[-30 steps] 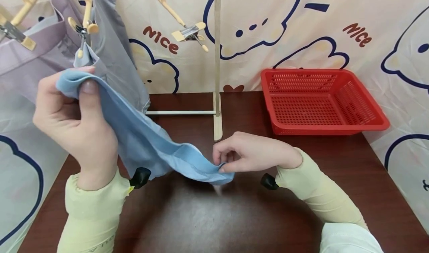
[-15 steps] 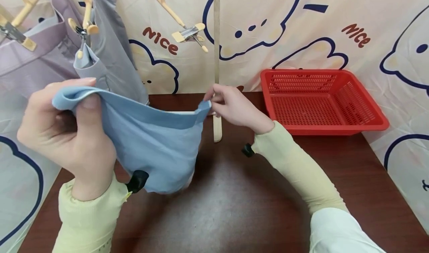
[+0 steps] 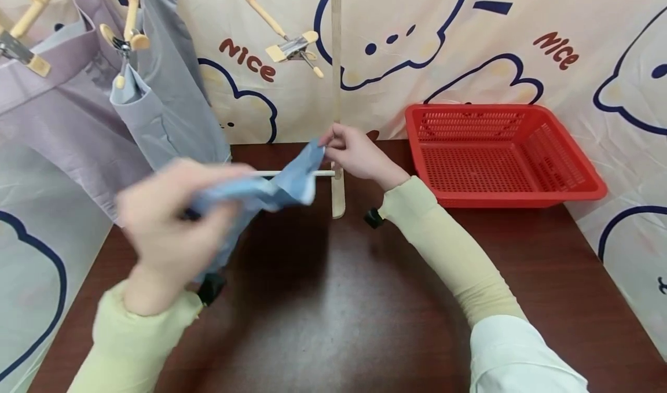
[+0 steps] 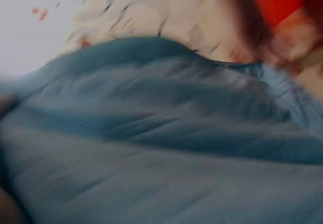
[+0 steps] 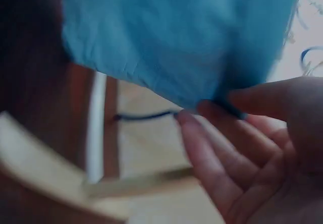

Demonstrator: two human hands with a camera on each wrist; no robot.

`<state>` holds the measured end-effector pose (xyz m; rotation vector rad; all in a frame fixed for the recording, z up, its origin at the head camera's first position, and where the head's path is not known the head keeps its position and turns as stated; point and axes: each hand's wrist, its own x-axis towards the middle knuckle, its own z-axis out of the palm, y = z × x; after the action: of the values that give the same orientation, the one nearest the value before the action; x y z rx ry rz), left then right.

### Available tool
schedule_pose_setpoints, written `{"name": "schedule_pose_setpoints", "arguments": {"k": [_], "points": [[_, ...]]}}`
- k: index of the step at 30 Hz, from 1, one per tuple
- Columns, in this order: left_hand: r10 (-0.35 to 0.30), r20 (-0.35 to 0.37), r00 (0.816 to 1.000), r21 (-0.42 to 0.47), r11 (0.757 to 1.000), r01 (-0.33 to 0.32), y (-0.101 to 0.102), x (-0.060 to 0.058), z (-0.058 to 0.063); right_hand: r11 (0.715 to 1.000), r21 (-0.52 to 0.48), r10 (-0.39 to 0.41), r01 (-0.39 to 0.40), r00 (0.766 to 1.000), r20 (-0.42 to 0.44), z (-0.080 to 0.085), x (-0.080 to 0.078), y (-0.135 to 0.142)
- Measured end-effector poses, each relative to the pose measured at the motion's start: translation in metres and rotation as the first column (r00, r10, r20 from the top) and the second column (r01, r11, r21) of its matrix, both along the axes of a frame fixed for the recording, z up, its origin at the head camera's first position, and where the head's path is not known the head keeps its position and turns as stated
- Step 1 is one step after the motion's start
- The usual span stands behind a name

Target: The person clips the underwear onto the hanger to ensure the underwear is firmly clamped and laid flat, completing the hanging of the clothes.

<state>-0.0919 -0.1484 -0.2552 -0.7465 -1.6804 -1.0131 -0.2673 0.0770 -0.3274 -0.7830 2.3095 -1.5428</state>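
Observation:
A light blue garment [image 3: 294, 179] with a wide waistband, like shorts or trousers, is held in the air above the table. My left hand [image 3: 174, 219], blurred by motion, grips one end of the waistband. The other end is pinched between the thumb and fingers of my right hand [image 3: 359, 153], in front of the wooden post. Between the hands the cloth sags and twists, and its lower part is mostly behind the left hand. Blurred blue cloth [image 4: 151, 118] fills most of the left wrist view. In the right wrist view, fingers [image 5: 217, 158] hold a corner of the cloth.
Lilac bottoms [image 3: 78, 103] and grey-blue bottoms [image 3: 172, 92] hang from clip hangers at the left. A hanger clip [image 3: 294, 47] hangs near the wooden post [image 3: 337, 80]. A low white rod [image 3: 323, 173] joins the post. At the back right stands a red basket [image 3: 521, 197].
My right hand has moved up and away, lifting its end of the garment. My left hand has just swung right and down, so the stretched waistband now hangs slack.

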Motion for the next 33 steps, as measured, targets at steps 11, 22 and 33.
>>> {"name": "schedule_pose_setpoints", "arguments": {"k": [11, 22, 33], "points": [[-0.068, 0.772, 0.632, -0.515, 0.516, 0.685, 0.061, 0.041, -0.133, 0.963, 0.268, -0.034, 0.017, 0.998, 0.059, -0.057, -0.005, 0.029], [-0.069, 0.79, 0.609, -0.505, 0.49, 0.711, 0.068, 0.047, -0.151, 0.834, 0.53, -0.063, 0.151, 0.982, -0.18, -0.065, 0.014, 0.044], [0.396, 0.707, 0.586, -0.686, 0.584, 0.433, -0.006, 0.04, -0.153, 0.645, 0.72, 0.503, -0.255, 0.852, -0.148, -0.068, 0.108, 0.039]]}}
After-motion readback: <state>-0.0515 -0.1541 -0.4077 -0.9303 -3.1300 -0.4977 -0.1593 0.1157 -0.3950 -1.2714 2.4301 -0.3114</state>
